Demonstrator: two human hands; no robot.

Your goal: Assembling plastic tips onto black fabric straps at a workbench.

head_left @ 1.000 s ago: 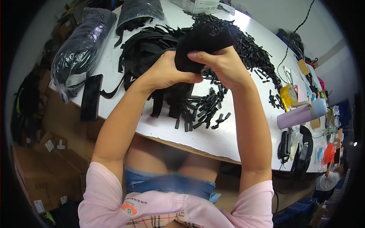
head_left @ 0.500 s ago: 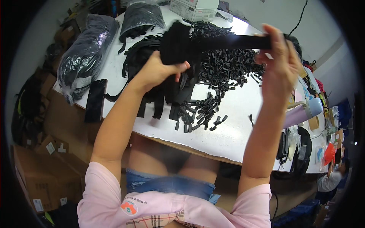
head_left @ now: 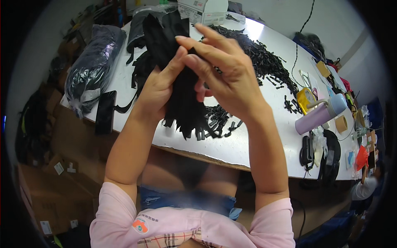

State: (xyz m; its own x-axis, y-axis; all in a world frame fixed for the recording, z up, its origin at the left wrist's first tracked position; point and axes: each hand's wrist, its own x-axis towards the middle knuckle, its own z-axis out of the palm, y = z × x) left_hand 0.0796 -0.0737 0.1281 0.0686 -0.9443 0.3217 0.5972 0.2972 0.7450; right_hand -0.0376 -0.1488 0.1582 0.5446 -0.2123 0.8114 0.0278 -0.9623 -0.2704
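A bundle of black fabric straps (head_left: 184, 99) hangs over the table's near half, its loose ends fanned out above and below my hands. My left hand (head_left: 159, 87) is closed around the bundle's middle, thumb on top. My right hand (head_left: 229, 66) meets it from the right, thumb and forefinger pinching a black strap beside the left thumb; its other fingers are partly spread. More black straps (head_left: 142, 68) lie on the table behind my left wrist. A heap of small black tab-like pieces (head_left: 264, 58) spreads beyond my right hand, with a smaller cluster (head_left: 217, 118) below the bundle.
On the white table (head_left: 269, 132) are a plastic-wrapped dark bundle (head_left: 95, 68), a black flat phone-like slab (head_left: 105, 111), a white box (head_left: 202, 11), a lilac bottle (head_left: 316, 118), a tape roll (head_left: 341, 123) and black pouch-like items (head_left: 331, 155). Another person (head_left: 366, 188) is at the far right.
My right hand has come in leftward from the right, where it held a strap stretched out, to beside my left hand. The strap bundle has been drawn nearer and swung upright.
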